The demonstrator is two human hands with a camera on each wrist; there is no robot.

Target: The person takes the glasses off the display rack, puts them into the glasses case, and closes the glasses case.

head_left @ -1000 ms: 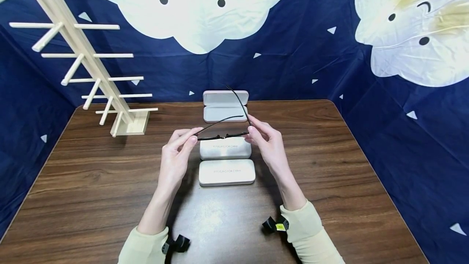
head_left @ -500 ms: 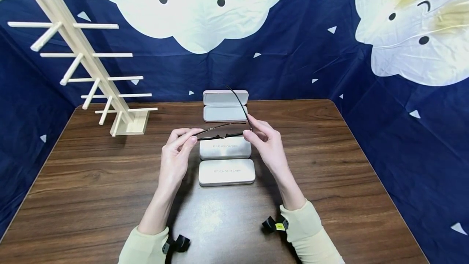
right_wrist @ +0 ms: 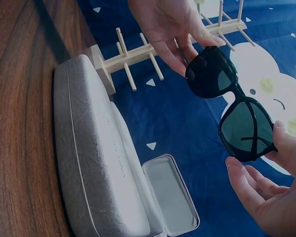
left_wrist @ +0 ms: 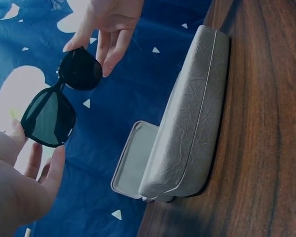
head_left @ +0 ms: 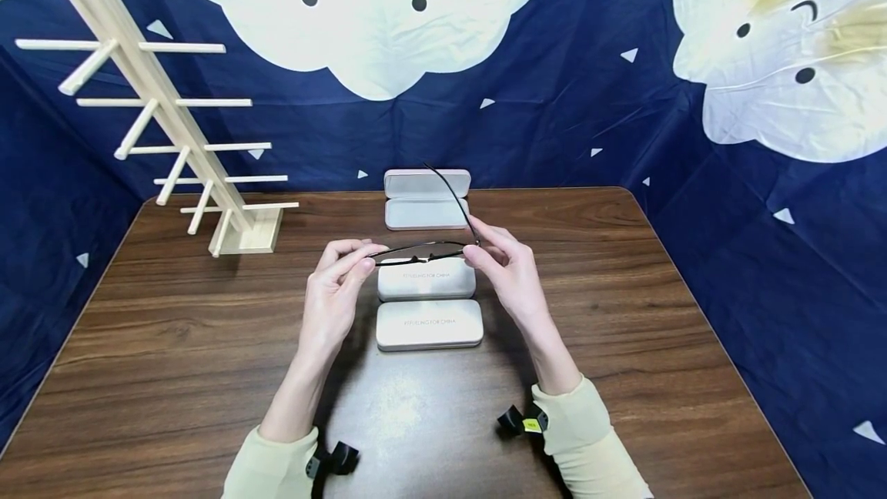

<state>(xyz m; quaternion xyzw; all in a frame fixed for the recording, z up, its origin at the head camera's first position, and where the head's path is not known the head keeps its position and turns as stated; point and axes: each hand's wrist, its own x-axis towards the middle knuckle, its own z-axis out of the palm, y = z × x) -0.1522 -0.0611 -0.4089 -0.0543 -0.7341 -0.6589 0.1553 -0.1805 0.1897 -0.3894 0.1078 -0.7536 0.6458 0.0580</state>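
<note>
A pair of dark sunglasses is held up between both hands, above the middle closed glasses case. My left hand pinches the frame's left end between thumb and fingers. At the other end my right hand pinches the frame near the hinge. The left temple lies folded in close behind the lenses. The right temple still sticks out away from me, slanting over an open glasses case. Nearest to me on the table lies another closed glasses case, pale grey with small lettering.
On the back left of the brown wooden table stands a pale wooden rack with several pegs reaching outward. A dark blue cloth with white clouds hangs behind and beside the table.
The sunglasses' left temple has swung inward toward the lenses. The right thumb has shifted slightly inward along the frame; both hands otherwise stay almost in place.
</note>
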